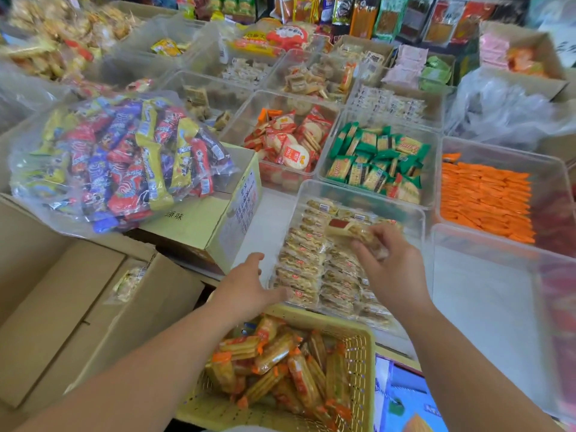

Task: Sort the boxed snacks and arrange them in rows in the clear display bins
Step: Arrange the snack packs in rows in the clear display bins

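Snack packet [349, 231], crinkly clear wrap over pale crackers, is pinched in my right hand [394, 266] just above the clear bin [361, 191], whose stiff glossy walls hold rows of flat packets [304, 266]. I judge I'm mid-placement: next it wants lowering flat into a row, square with its neighbours. My left hand [249, 285], fingers loosely spread and holding nothing, is at the bin's near left corner. Nearer me, a yellow perforated basket [369, 339] holds orange-ended packets [274, 353].
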A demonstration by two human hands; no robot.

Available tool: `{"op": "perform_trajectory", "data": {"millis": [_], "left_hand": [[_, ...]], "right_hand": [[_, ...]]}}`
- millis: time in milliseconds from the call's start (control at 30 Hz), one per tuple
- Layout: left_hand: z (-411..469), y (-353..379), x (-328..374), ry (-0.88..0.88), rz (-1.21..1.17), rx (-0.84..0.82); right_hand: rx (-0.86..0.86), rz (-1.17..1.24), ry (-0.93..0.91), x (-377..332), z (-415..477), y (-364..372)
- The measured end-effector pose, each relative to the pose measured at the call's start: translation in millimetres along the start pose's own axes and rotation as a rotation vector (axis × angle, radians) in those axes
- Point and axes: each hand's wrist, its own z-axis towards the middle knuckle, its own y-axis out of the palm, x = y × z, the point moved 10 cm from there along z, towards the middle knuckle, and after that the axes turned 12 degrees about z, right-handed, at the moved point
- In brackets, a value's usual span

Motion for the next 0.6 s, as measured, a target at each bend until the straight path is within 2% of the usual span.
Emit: {"op": "perform_trajectory", "data": {"millis": [100, 200, 400, 600], "left_hand": [[12, 10, 0, 0.031, 0.14, -0.086], [19, 11, 2, 0.054, 0.149, -0.142], [21, 10, 0, 0.078, 0.138, -0.158], [18, 10, 1, 0.1, 0.146, -0.128]], "right_hand": [[0.049, -0.068, 0.058, 12, 28, -2], [0.013, -0.161, 0.078, 16, 55, 14], [-0.191, -0.392, 0.153, 31, 85, 75], [-0.456, -0.475, 0.22, 48, 73, 128]]}}
